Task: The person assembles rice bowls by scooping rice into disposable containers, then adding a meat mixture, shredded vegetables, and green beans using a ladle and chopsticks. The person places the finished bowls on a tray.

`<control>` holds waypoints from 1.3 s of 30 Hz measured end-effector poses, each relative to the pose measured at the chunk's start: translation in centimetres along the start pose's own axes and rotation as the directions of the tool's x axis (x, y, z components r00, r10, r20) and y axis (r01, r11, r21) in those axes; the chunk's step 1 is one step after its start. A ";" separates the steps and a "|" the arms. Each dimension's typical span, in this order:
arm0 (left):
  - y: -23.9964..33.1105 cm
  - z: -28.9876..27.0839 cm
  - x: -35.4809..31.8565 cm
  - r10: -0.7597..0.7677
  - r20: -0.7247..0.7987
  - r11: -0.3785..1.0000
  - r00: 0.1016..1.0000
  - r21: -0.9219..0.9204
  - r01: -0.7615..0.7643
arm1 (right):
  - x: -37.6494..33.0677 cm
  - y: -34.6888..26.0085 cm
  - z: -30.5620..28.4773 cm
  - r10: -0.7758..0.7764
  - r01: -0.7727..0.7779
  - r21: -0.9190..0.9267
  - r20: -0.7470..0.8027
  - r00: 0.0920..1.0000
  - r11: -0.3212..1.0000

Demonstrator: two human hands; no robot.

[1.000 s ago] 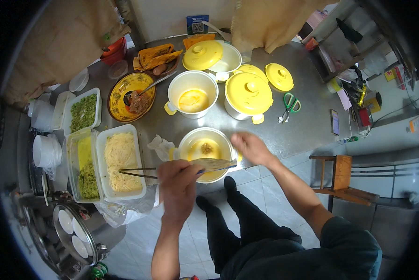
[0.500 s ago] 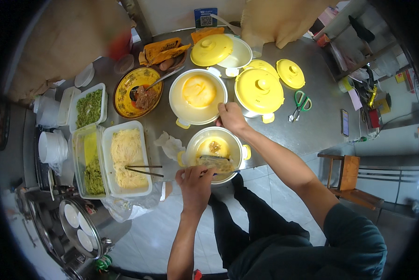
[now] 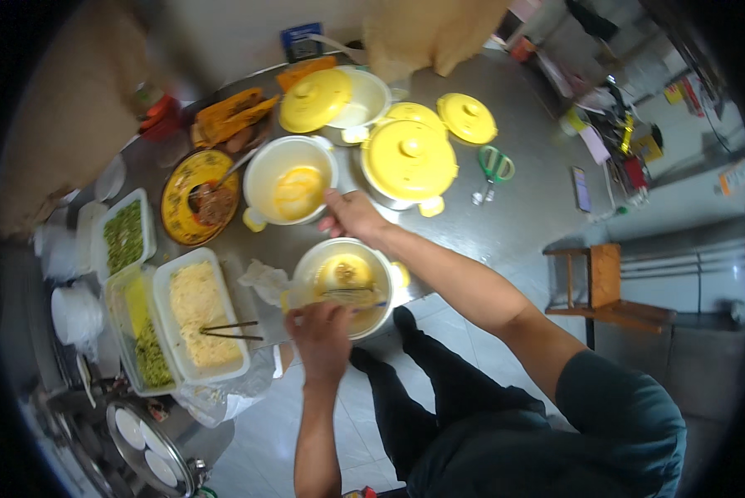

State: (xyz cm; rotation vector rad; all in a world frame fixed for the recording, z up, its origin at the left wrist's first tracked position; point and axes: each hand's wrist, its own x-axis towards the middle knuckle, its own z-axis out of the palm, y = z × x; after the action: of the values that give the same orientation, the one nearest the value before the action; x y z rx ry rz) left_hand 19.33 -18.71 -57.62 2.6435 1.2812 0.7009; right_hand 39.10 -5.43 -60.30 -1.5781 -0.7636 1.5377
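Head view: the left hand (image 3: 318, 326) pinches a packet (image 3: 362, 300) over the near pot (image 3: 309, 270), probably so spills are caught. The right hand (image 3: 356, 216) grips the next pot (image 3: 264, 173) at its rim, seemingly steadying it.

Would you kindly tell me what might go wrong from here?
The near pot stands at the counter's front edge, so a bump might tip it. The clear packet in the left hand, held over that pot, might slip in. The chopsticks jut past the side of the food tub toward that hand and could be knocked.
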 end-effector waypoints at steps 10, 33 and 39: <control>-1.5 0.1 3.7 -0.116 0.035 0.986 0.993 -0.112 0.120 | -5.0 4.6 -30.2 -0.534 -0.140 -0.908 -0.352 0.769 0.396; -4.4 3.2 5.6 -0.051 -0.053 0.998 0.997 0.042 0.053 | -15.0 8.9 -37.0 0.015 -0.042 -0.393 -0.072 0.997 0.919; -3.7 3.7 5.6 -0.097 0.039 0.991 0.994 0.098 0.093 | -16.8 10.9 -30.7 0.112 -0.187 0.486 0.179 0.977 0.854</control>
State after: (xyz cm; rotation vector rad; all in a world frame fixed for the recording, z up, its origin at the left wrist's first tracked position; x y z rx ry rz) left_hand 21.32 -11.73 -60.04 2.6348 1.4527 0.5783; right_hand 66.99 -29.18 -62.31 -1.1632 -0.2747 1.8019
